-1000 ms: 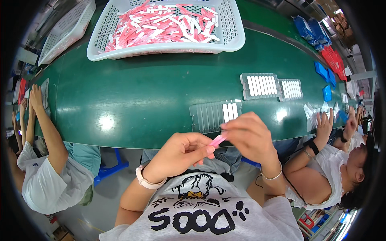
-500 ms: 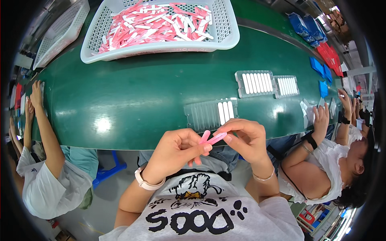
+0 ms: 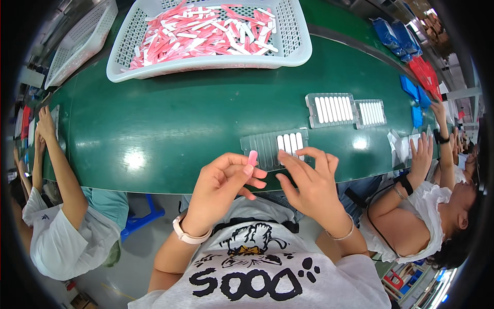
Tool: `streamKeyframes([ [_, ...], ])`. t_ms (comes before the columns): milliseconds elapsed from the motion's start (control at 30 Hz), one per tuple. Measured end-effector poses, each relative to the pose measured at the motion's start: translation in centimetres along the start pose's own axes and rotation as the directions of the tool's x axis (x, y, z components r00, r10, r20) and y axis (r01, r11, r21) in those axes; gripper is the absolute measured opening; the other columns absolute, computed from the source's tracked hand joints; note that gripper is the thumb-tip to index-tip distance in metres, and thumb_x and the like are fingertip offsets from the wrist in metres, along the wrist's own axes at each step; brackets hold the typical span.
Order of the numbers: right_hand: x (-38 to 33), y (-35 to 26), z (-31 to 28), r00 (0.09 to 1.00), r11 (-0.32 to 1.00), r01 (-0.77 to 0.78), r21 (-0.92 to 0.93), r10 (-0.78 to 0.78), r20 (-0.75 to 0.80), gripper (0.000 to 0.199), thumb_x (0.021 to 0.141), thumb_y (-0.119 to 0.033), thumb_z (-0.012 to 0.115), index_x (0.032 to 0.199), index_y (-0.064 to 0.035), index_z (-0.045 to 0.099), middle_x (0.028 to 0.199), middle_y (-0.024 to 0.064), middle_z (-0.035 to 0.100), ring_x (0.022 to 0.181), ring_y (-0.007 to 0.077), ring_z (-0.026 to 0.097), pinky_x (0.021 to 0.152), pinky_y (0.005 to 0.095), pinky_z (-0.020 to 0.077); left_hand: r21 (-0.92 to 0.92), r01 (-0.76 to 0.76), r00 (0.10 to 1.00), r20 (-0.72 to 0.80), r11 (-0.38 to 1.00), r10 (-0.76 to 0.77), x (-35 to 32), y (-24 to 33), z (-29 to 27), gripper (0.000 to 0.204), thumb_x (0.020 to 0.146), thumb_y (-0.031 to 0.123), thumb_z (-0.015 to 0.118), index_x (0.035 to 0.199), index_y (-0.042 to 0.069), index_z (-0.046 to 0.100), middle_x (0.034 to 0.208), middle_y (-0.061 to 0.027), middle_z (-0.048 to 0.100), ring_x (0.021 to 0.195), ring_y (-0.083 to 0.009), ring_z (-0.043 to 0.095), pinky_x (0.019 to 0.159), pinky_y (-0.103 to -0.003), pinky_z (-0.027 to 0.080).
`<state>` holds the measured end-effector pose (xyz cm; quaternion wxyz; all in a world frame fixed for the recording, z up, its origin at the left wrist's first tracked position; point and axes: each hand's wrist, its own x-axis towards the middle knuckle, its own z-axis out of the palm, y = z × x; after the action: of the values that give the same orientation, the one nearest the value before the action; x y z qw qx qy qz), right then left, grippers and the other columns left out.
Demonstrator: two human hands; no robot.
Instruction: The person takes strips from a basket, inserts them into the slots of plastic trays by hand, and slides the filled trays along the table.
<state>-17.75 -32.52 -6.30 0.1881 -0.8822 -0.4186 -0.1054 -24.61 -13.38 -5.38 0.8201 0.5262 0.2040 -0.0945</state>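
My left hand [image 3: 226, 177] pinches a small pink round-ended strip [image 3: 252, 158] upright between thumb and forefinger, its other fingers loosely curled. Beyond the hands lies a clear slotted plastic tray [image 3: 260, 148] on the green table. Several white strips [image 3: 293, 140] stand side by side in its right-hand slots, while the left slots hold nothing. My right hand [image 3: 311, 177] reaches over the tray's near edge, thumb and fingers apart. Its forefinger tip touches the leftmost white strip [image 3: 281, 144], partly covering it.
A white plastic basket [image 3: 206, 63] of loose pink and white strips stands at the back. Two more clear trays [image 3: 332, 123] with white strips lie to the right. Co-workers sit on both sides, a person's hand [image 3: 422, 152] near clear packaging at right. Blue bundles [image 3: 388, 38] lie far right.
My right hand has let go of a pink strip and moved out to the tray. One more white strip now lies in the tray. My left hand keeps one pink strip.
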Motion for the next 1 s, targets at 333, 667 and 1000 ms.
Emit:
streamKeyframes([
  [333,1.1,1.2,-0.7,0.993,0.905,-0.118,0.409,0.103,0.060,0.025,0.080,-0.011,0.068,0.105,-0.0103,0.067,0.087,0.0007,0.067,0.098,0.0203,0.053,0.081,0.0367,0.0328,0.033,-0.021,0.997,0.069,0.999,0.019,0.2,-0.7,0.0,0.021,0.092,0.013,0.059,0.107,-0.002,0.056,0.087,-0.0038,0.062,0.074,-0.0071,0.056,0.058,-0.021,0.050],
  [667,4.2,1.8,-0.6,0.954,0.274,-0.299,0.914,0.123,0.275,0.006,0.085,-0.006,0.066,0.091,-0.0041,0.064,0.093,0.0037,0.068,0.079,0.0057,0.056,0.066,0.0220,0.0431,-0.055,-0.017,0.994,0.103,0.998,0.023,0.1,0.6,0.2,0.031,0.092,0.012,0.059,0.119,0.001,0.047,0.091,-0.0058,0.062,0.081,-0.0088,0.058,0.058,-0.021,0.047],
  [1000,7.3,5.3,0.7,0.949,0.861,-0.129,0.492,-0.037,0.313,0.015,0.076,-0.018,0.072,0.082,-0.0066,0.066,0.087,0.0035,0.064,0.084,0.0219,0.051,0.077,0.0334,0.0418,0.297,-0.327,0.912,-0.149,0.897,0.382,0.4,3.2,-2.1,0.024,0.093,0.010,0.055,0.115,0.002,0.051,0.100,-0.0068,0.060,0.088,-0.0106,0.055,0.063,-0.023,0.046],
])
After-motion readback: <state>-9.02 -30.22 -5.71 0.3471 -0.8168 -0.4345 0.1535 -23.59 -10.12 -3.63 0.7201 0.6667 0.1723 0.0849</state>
